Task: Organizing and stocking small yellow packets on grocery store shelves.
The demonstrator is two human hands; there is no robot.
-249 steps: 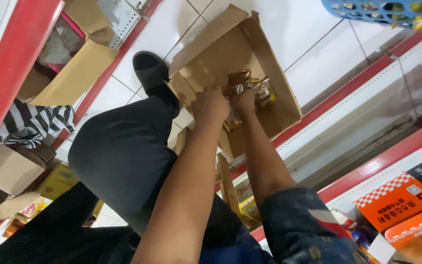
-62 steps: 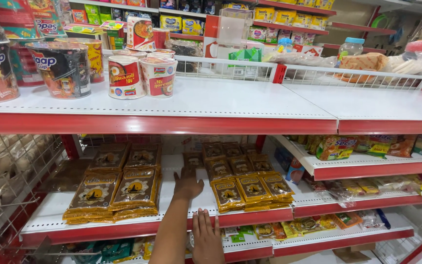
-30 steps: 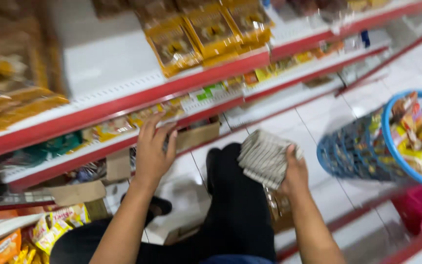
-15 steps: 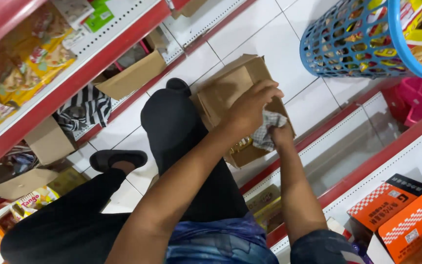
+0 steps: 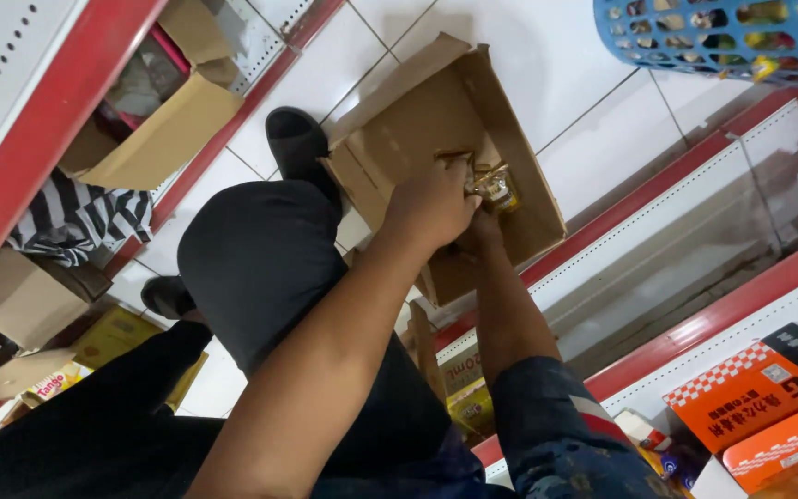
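Both hands reach down into an open cardboard box [image 5: 445, 148] lying on the white tiled floor [image 5: 593, 139], upper middle of the head view. The left hand [image 5: 431, 205] is curled over something inside; what it grips is hidden beneath the knuckles. The right hand [image 5: 480, 229] sits just below it, mostly covered, so I cannot tell whether it grips. A shiny gold-and-brown snack packet [image 5: 494, 188] lies in the box touching the fingertips. Such a packet looks light, crinkly, slippery and easily crushed; it is probably best pinched along a sealed edge. At upper right stands a blue basket [image 5: 695, 51]; red-edged shelves [image 5: 722, 314] run along the right.
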